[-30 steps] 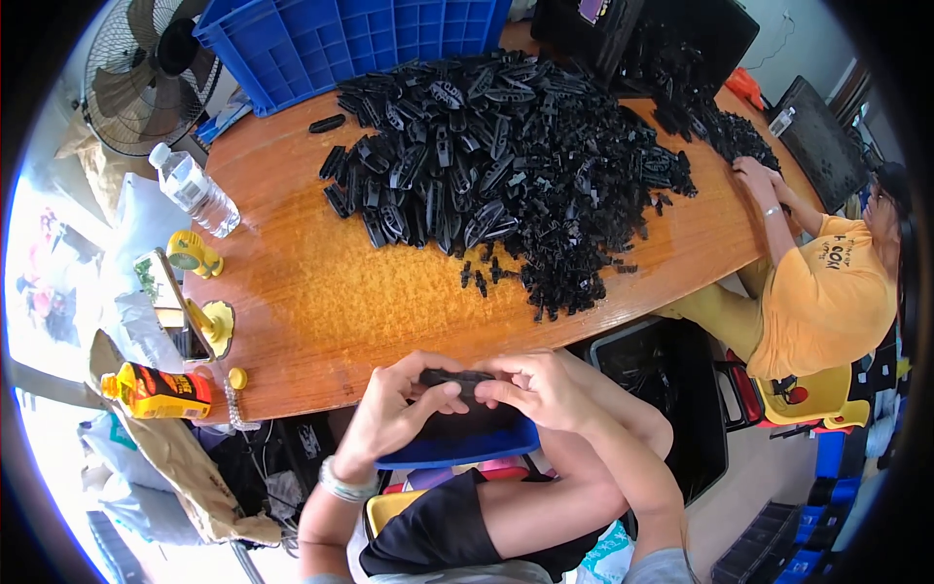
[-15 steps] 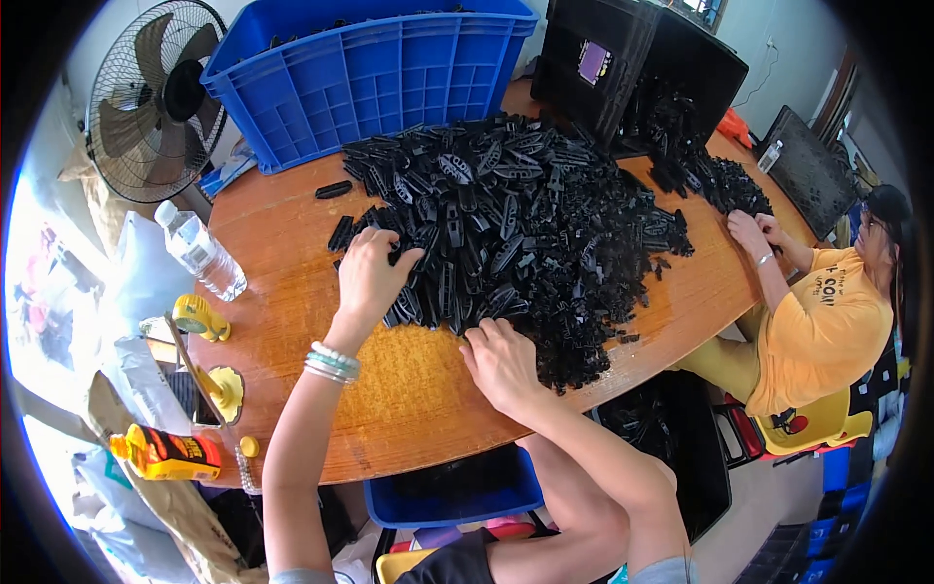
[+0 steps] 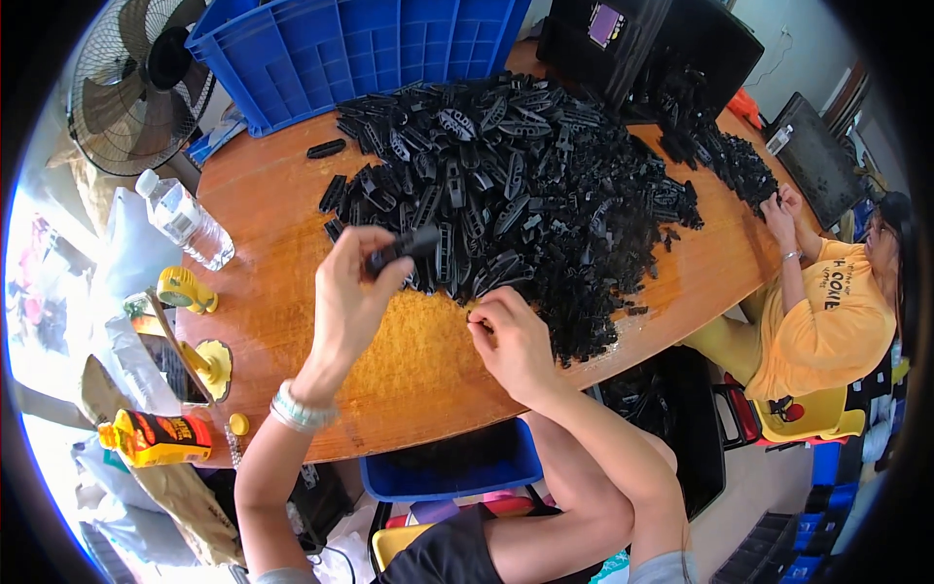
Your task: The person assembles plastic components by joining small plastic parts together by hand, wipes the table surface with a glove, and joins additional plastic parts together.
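The part [image 3: 416,242] is a dark, elongated piece, blurred, raised just over the near left edge of the pile [image 3: 467,180] and tilted with its far end up to the right. The left hand [image 3: 350,284] grips it by its near end, between thumb and fingers, leaving the other end free. It looks like moulded plastic, so I would judge it light and stiff, smooth enough to slip a little if pinched loosely, and its thin edges may chip or bend under a hard squeeze. Its long sides seem the best place to take hold, thumb against fingertips, near the middle for balance. The right hand [image 3: 514,341] rests near the pile's front edge, fingers curled in toward the thumb; whether anything small is pinched there I cannot tell. Around them, the pile of black pieces covers the middle of the table [image 3: 272,360], longer ones to the left, smaller ones to the right, and one stray piece [image 3: 326,148] lies apart at the left. A blue crate [image 3: 360,63] stands behind, a black box [image 3: 715,54] beside it. A blue bin [image 3: 457,490] sits below the near table edge. At the right, a co-worker [image 3: 832,311] has both hands at a further heap [image 3: 744,165].
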A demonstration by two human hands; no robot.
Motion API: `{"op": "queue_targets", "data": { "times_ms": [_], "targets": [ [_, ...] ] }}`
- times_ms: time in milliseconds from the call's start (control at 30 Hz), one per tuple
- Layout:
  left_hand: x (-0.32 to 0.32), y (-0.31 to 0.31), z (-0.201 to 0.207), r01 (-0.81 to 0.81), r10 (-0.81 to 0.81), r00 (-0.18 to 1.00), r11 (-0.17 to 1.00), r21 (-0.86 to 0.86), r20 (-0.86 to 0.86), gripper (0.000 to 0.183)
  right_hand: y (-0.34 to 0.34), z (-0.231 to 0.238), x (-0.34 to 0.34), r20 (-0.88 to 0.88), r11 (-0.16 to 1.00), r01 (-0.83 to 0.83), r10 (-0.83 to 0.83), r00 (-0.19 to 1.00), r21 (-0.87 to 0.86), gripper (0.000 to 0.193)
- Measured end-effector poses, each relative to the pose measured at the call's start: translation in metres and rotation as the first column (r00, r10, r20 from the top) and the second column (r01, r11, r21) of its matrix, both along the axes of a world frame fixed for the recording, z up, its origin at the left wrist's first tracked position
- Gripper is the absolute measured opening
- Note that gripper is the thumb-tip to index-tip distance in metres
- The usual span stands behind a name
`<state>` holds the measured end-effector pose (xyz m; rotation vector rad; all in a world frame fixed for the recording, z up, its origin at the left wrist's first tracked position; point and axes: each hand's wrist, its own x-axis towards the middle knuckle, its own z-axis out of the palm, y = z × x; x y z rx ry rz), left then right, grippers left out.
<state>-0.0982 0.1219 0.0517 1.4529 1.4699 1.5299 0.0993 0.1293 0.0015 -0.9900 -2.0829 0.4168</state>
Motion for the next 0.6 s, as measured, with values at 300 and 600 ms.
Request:
{"op": "queue_targets", "data": {
  "times_ms": [300,600],
  "targets": [
    [0.021,-0.079,-0.033,0.03,-0.025,0.999,0.984,-0.176,0.029,0.023,-0.029,0.015,0.029,-0.695,0.653,-0.475,-0.11,0.711,-0.59,0.017],
    [0.057,-0.104,-0.025,0.111,-0.085,0.984,0.98,-0.165,0.155,0.019,-0.057,0.031,0.035,-0.732,0.688,-0.492,-0.085,0.676,-0.534,0.016]
  ]
}}
